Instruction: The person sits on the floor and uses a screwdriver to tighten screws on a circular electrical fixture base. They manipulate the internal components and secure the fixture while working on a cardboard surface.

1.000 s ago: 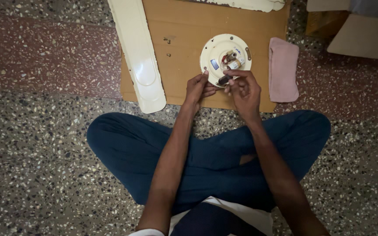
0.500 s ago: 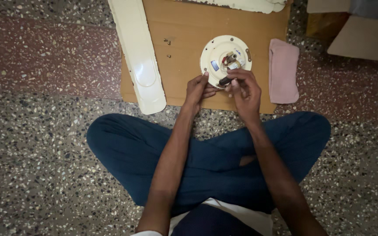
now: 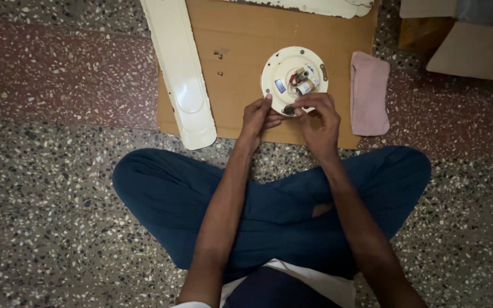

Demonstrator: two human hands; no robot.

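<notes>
Two hands meet at the near rim of a round cream metal fan motor housing [image 3: 294, 80], seen from the head camera, lying on a brown cardboard sheet [image 3: 241, 91]. The left hand [image 3: 256, 118] and right hand [image 3: 318, 118] both pinch a small dark part [image 3: 288, 109] there. The housing looks heavy and rigid; its exposed wiring looks delicate, so the rim seems safest. A cream fan blade [image 3: 181, 74], loose screws [image 3: 218, 55] and a folded pink cloth [image 3: 369, 91] lie nearby, apart.
</notes>
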